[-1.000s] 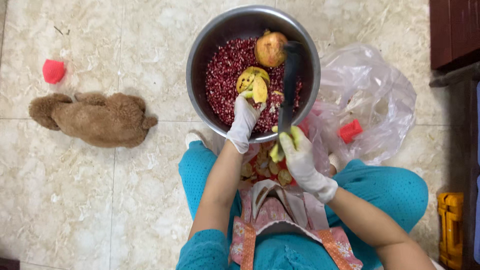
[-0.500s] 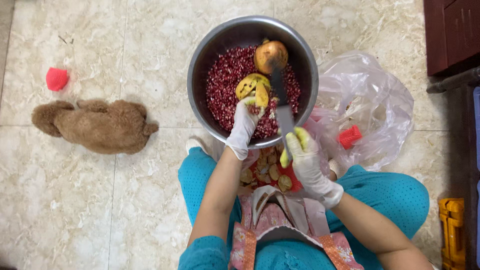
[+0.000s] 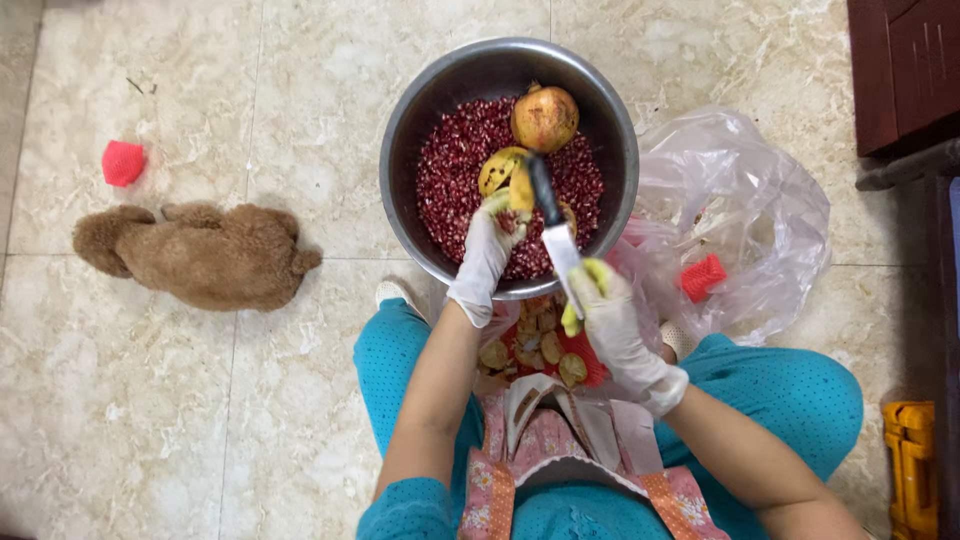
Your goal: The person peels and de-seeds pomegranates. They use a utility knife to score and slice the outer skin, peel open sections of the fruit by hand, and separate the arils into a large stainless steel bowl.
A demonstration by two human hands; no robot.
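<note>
The beige marble floor (image 3: pixel 200 420) carries a steel bowl (image 3: pixel 410 120) top centre, a brown dog (image 3: pixel 200 255) at left, a red cap (image 3: pixel 123 163) upper left, and a clear plastic bag (image 3: pixel 750 210) at right.

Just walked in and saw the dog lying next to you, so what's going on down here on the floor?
A person sits on the tiled floor over a steel bowl full of red pomegranate seeds. The gloved left hand holds a yellow piece of pomegranate above the seeds, and the gloved right hand grips a knife with its blade against that piece. One whole pomegranate lies in the bowl. Peel scraps sit between the knees, a clear plastic bag lies to the right, and a brown dog lies to the left.
</note>
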